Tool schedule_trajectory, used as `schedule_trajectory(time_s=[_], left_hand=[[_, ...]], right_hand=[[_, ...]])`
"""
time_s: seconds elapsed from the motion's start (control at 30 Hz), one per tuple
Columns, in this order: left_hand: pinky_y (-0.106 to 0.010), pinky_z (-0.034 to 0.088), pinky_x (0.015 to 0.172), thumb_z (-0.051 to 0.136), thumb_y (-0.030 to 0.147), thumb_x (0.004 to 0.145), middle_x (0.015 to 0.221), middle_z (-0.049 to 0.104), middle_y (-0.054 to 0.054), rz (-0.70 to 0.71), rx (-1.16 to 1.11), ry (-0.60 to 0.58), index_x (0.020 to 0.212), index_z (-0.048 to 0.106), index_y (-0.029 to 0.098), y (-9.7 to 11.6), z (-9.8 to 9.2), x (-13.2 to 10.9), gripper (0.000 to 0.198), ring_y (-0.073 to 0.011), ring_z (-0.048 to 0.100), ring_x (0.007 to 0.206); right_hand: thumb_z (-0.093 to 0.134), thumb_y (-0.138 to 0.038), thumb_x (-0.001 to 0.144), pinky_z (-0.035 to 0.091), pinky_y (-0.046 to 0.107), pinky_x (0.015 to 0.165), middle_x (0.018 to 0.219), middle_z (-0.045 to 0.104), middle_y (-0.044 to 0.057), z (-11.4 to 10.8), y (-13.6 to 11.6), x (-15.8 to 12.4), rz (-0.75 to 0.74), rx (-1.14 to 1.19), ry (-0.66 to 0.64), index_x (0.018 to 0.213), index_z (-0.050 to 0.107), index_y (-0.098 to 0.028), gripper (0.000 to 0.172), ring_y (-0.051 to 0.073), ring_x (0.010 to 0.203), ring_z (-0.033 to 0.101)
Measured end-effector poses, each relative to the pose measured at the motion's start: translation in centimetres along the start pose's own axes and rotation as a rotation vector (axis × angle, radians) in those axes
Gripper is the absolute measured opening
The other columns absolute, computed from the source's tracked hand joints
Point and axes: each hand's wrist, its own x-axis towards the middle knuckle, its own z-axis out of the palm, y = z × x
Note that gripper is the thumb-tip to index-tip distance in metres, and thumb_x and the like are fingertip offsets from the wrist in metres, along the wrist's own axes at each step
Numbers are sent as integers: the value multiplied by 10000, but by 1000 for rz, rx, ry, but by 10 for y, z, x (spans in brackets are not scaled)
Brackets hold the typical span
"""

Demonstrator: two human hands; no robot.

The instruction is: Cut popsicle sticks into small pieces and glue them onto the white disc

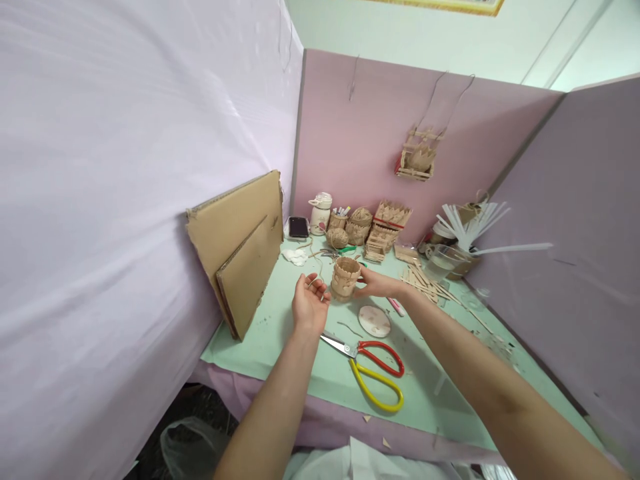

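The cup (345, 279) stands on the table (270, 333) between the person's hands. The right hand (376, 283) curves at its side — fingertips partly hidden, grip impossible to tell. The left hand (311, 308) lies palm up, fingers loosely curled; whether they pinch the thin string (321, 270) is unclear.

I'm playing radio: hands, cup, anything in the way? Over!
Left hand palm up. Right hand at upright tan cup. Scissors in front, clear of it.

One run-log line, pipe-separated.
left hand: palm up, left of cup, with thin strand | right hand: at cup's right side, grip unclear | cup: upright on table | scissors: lying on table
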Motion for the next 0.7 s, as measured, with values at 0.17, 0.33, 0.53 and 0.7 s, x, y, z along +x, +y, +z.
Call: schedule_trajectory(time_s=[0.17, 0.33, 0.53, 0.7], left_hand=[[-200, 337, 481, 551, 295, 775, 629, 492, 17, 22, -35, 14, 767, 557, 158, 2, -2, 1, 137, -79, 485, 544], [-193, 325, 477, 542, 259, 777, 604, 477, 29, 52, -61, 24, 752, 551, 166, 4, -2, 1, 97, -69, 468, 522], [-191, 311, 461, 526, 245, 787, 579, 454, 35, 55, -74, 17, 737, 543, 166, 5, -3, 0, 95, -64, 443, 499], [-187, 310, 456, 518, 235, 791, 571, 434, 38, 45, -73, -1, 729, 534, 163, 6, -3, 1, 96, -62, 436, 493]], right_hand=[[715, -199, 601, 430, 432, 905, 1230, 541, 104, -11, -10, -14, 115, -68, 154, 1316, 356, -242, 801, 254, 1133, 498], [602, -343, 745, 469, 406, 848, 1199, 543, 125, 2, -25, -17, 172, -87, 365, 1279, 377, -217, 593, 231, 1040, 557], [476, -398, 811, 426, 407, 891, 1249, 497, 115, 21, -38, 5, 164, -142, 462, 1305, 356, -218, 539, 225, 1082, 519], [756, -411, 558, 303, 471, 986, 1203, 512, 117, 20, -46, 14, 102, -236, 360, 1218, 492, -186, 746, 306, 1136, 439]])
